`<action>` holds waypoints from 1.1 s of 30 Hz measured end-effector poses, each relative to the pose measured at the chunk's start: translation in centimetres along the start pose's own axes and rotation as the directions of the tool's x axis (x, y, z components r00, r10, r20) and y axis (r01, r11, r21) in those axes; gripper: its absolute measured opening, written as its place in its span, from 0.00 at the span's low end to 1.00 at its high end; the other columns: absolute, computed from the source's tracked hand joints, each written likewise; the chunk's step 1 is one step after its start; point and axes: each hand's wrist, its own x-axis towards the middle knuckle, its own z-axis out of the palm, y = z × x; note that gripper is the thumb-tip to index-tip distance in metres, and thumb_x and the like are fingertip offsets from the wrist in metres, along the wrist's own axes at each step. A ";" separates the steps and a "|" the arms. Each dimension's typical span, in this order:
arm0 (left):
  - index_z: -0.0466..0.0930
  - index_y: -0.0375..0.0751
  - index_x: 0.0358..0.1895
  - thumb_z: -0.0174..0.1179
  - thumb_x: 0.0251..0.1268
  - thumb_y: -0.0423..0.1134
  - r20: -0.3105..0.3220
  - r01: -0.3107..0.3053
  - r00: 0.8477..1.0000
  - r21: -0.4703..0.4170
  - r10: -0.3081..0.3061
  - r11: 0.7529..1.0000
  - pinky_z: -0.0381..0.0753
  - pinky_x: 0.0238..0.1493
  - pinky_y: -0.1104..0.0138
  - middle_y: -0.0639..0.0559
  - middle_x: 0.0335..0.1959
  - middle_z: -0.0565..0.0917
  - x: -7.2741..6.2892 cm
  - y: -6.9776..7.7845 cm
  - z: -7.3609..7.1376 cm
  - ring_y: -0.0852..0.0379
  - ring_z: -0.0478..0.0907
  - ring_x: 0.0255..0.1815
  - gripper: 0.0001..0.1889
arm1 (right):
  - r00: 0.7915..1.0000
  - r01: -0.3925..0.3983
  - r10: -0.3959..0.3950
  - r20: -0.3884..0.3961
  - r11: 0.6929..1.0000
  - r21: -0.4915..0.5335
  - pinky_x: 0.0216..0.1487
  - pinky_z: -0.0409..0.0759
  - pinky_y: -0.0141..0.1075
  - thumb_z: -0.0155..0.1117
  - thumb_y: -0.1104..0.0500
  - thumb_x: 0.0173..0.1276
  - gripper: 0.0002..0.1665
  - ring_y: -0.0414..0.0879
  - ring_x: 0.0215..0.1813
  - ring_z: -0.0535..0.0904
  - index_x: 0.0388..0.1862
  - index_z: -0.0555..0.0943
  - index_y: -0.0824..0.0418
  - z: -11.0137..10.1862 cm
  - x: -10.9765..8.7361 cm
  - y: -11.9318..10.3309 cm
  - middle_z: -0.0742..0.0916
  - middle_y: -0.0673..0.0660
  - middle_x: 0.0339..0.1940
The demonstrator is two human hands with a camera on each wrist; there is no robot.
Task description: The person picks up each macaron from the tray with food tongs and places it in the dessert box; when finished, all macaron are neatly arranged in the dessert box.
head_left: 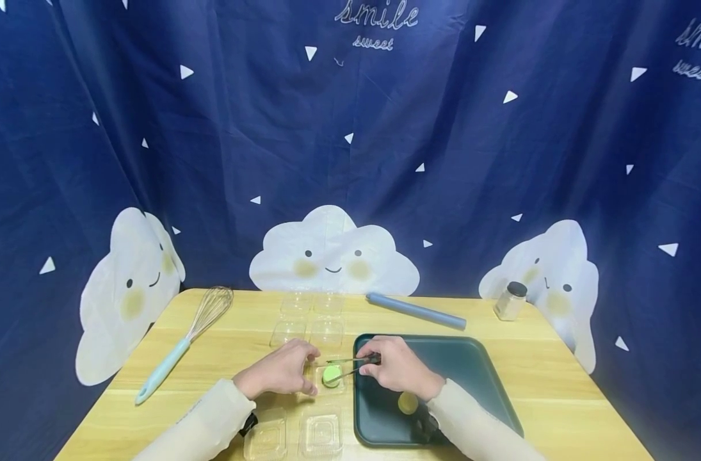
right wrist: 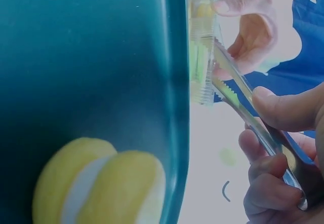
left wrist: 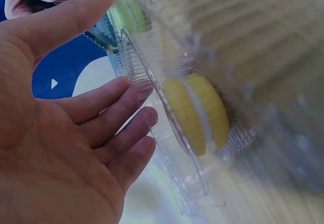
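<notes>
My right hand (head_left: 399, 366) grips metal tongs (right wrist: 237, 75) with serrated tips, their arms spread apart at a green macaron (head_left: 331, 376). That macaron sits in a clear plastic box (right wrist: 205, 95) left of the tray. Beside the box, my left hand (head_left: 287, 368) has its thumb and fingers apart and holds nothing. Its fingertips are right at the clear plastic rim in the left wrist view. A yellow macaron (left wrist: 195, 115) with white filling lies in another clear box, hidden behind my left hand in the head view.
A dark green tray (head_left: 442, 358) under my right forearm bears a yellow macaron (head_left: 408, 403). More clear boxes (head_left: 321, 435) stand in front and behind. A whisk (head_left: 166, 370) lies at left, a blue-grey rod (head_left: 416, 311) at the back, and a black-lidded jar (head_left: 509, 302) back right.
</notes>
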 end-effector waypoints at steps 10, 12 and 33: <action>0.78 0.35 0.62 0.80 0.41 0.47 0.009 0.001 1.000 0.014 -0.001 1.000 0.79 0.65 0.47 0.48 0.54 0.82 -0.1 0.1 0.1 0.47 0.76 0.60 0.40 | 0.999 0.006 -0.004 -0.037 0.999 0.051 0.38 0.83 0.27 0.76 0.59 0.62 0.10 0.34 0.36 0.83 0.43 0.89 0.57 -0.7 -0.1 0.1 0.91 0.54 0.39; 0.78 0.34 0.62 0.81 0.41 0.47 0.011 -0.002 1.000 0.017 0.002 1.000 0.79 0.65 0.47 0.47 0.54 0.82 -0.1 0.1 0.0 0.47 0.76 0.60 0.41 | 0.999 -0.003 0.005 -0.037 0.998 0.067 0.39 0.84 0.27 0.76 0.59 0.62 0.11 0.34 0.37 0.84 0.43 0.89 0.57 -0.9 -0.2 0.1 0.91 0.54 0.40; 0.79 0.47 0.59 0.79 0.49 0.50 -0.306 -0.055 0.951 -0.073 0.030 0.996 0.77 0.68 0.48 0.54 0.59 0.81 -2.0 0.1 -3.5 0.49 0.76 0.65 0.33 | 0.976 -0.102 0.124 -0.176 0.986 0.129 0.46 0.88 0.31 0.77 0.59 0.61 0.13 0.36 0.42 0.88 0.45 0.89 0.51 -3.6 -1.9 1.2 0.92 0.49 0.42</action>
